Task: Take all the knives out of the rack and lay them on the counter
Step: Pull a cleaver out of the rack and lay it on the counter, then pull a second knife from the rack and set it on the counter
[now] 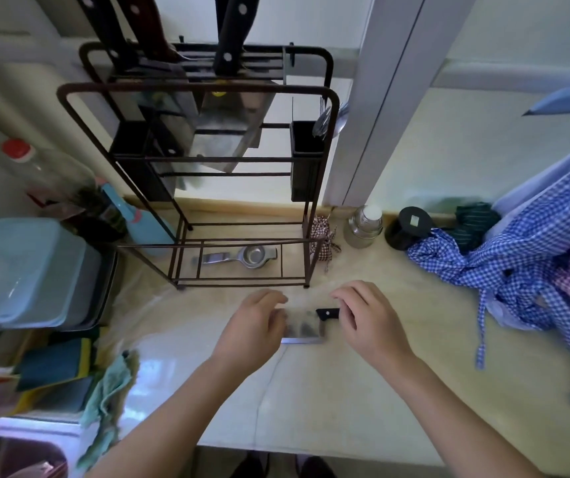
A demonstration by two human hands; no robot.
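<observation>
On counter (345,391): one cleaver (302,326) (three racked)

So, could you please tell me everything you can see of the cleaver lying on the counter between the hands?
The cleaver is a broad rectangular knife with a shiny, reflective metal blade and a black handle bearing a pale rivet. It lies flat on the pale counter in front of the rack, handle pointing right. The left hand covers the blade's left end; the right hand sits over the handle, hiding most of it. Whether the right hand's fingers grip it cannot be told.
</observation>
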